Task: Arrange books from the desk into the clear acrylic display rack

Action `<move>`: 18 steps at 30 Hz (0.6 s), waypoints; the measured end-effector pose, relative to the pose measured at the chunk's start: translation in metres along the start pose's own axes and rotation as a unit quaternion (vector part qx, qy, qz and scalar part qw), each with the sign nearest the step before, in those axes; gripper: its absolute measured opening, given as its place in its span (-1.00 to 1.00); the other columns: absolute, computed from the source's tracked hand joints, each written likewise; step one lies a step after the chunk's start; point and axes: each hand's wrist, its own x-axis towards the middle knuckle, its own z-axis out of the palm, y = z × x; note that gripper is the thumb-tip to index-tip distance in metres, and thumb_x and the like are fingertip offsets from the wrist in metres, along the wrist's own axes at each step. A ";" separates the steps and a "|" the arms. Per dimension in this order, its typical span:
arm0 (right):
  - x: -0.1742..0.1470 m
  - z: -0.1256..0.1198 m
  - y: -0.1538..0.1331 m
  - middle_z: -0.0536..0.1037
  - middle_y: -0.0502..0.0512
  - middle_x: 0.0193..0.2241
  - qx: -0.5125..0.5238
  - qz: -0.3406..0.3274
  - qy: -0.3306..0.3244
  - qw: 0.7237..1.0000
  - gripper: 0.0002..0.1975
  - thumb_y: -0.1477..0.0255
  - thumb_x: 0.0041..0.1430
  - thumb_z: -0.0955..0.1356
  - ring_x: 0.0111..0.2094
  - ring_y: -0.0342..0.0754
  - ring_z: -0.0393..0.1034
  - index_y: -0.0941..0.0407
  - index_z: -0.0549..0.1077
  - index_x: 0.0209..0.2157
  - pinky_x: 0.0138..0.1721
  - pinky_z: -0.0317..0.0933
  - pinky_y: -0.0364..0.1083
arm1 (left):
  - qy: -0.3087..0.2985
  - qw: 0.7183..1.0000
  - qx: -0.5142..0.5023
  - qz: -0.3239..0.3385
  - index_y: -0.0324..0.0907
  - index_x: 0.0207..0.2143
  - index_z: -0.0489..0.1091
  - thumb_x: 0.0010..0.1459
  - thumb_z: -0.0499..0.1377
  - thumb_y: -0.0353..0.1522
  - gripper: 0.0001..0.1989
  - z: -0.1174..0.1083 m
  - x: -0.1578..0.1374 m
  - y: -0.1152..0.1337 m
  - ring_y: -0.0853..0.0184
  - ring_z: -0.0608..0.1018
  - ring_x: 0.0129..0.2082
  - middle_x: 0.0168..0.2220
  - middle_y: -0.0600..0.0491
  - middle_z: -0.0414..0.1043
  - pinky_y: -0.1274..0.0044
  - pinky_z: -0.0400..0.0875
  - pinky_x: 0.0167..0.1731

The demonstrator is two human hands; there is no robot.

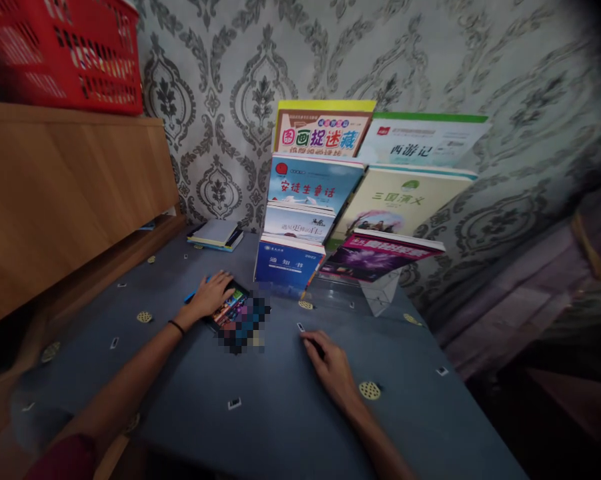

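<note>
My left hand point(210, 295) lies with its fingers stretched over a dark-edged flat item with a colourful picture cover point(230, 303), perhaps a book. Part of that item is blurred into blocks, and something blue shows beside my wrist. My right hand point(330, 363) rests on the grey patterned tablecloth point(280, 440), fingers curled in and thumb near the index finger. Nothing shows in it. Beyond both hands, a clear stand point(380, 293) holds several books, among them a blue book point(290, 267) and a purple magazine point(385, 255).
At the back left lies a small stack of books point(215, 233). A wooden cabinet point(75, 193) borders the table on the left, with a red basket point(65, 57) on top. Patterned wallpaper covers the wall behind, and a curtain point(525, 280) hangs at the right.
</note>
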 end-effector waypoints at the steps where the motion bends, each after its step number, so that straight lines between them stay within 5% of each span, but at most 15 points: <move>1: 0.000 0.000 -0.001 0.61 0.15 -0.30 -0.004 0.002 0.000 1.000 -0.67 0.24 0.27 0.22 -0.29 0.05 0.52 0.07 0.58 -0.24 -0.28 0.39 -0.03 | 0.001 1.000 0.008 -0.017 -0.15 0.26 0.27 0.40 -0.05 -0.21 -0.54 -0.002 0.001 -0.002 0.11 0.21 0.38 0.34 -0.13 0.24 0.16 0.13 0.29; 8: -0.003 0.002 -0.003 0.60 0.16 -0.25 -0.026 -0.018 -0.001 1.000 -0.67 0.31 0.32 0.21 -0.24 0.03 0.52 0.10 0.57 -0.16 -0.21 0.41 -0.02 | 0.053 0.998 0.019 -0.014 -0.22 0.14 0.40 0.36 0.01 -0.19 -0.56 -0.003 -0.027 0.015 0.07 0.40 0.15 0.16 -0.17 0.41 0.26 0.26 0.18; 14: -0.008 0.020 -0.018 0.56 0.23 -0.01 -0.086 -0.134 -0.029 0.987 -0.72 0.36 0.35 0.25 0.05 0.10 0.45 0.10 0.54 -0.07 0.11 0.32 0.14 | 0.083 0.996 -0.014 -0.013 -0.16 0.08 0.40 0.36 0.04 -0.20 -0.64 0.006 -0.083 0.051 0.10 0.42 0.05 0.13 -0.13 0.38 0.24 0.35 0.07; 18: -0.014 0.042 -0.046 0.49 0.25 0.13 -0.126 -0.195 -0.098 0.968 -0.69 0.42 0.37 0.26 0.13 0.14 0.40 0.07 0.49 0.07 0.14 0.30 0.22 | 0.069 0.998 -0.004 0.006 -0.12 0.12 0.38 0.37 0.01 -0.24 -0.65 0.003 -0.103 0.070 0.10 0.44 0.07 0.14 -0.10 0.41 0.23 0.36 0.07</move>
